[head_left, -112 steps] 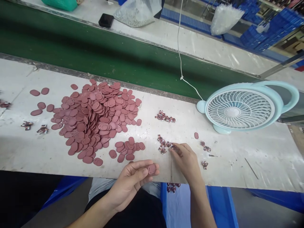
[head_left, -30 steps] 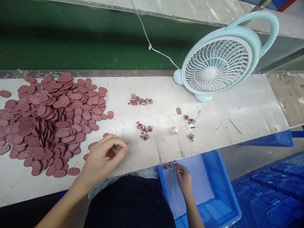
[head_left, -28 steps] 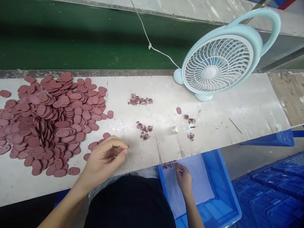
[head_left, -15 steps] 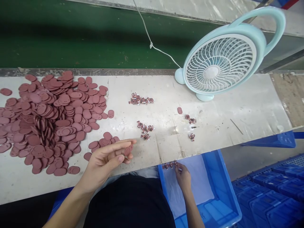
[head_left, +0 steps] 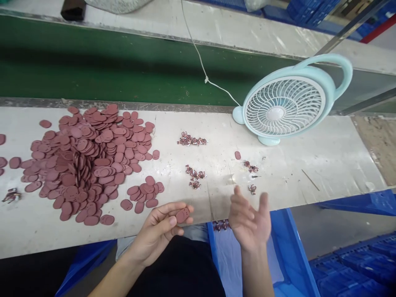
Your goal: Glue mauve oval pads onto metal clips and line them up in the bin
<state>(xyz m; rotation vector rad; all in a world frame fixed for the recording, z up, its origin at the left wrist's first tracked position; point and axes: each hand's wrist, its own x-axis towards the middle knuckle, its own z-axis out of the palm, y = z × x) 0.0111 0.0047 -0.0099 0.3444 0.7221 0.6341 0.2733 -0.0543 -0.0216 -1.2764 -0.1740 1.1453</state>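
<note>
My left hand (head_left: 161, 231) pinches a reddish-brown oval disc (head_left: 182, 215) between thumb and fingers, above the table's front edge. Over the rim of a blue crate my right hand (head_left: 250, 220) is raised, somewhat blurred, its fingers apart and nothing in them. Small brown-and-white pieces (head_left: 221, 225) line the crate's near left corner. More such pieces lie on the table in small clusters, one (head_left: 192, 139) toward the back and another (head_left: 195, 177) in front of it. A big heap of oval discs (head_left: 102, 161) spreads on the left, with a smaller pile (head_left: 145, 194) beside it.
A light blue fan (head_left: 275, 113) stands at the back right, its white cord running up behind. The blue crate (head_left: 301, 251) sits below the table edge. A clear bottle with a dark tip (head_left: 254, 177) and a thin stick (head_left: 310, 180) lie on the table (head_left: 334, 156).
My right hand has come up out of the crate, away from the small pieces, and opened. My left hand still holds the disc, now turned flatter to view. The camera view has shifted.
</note>
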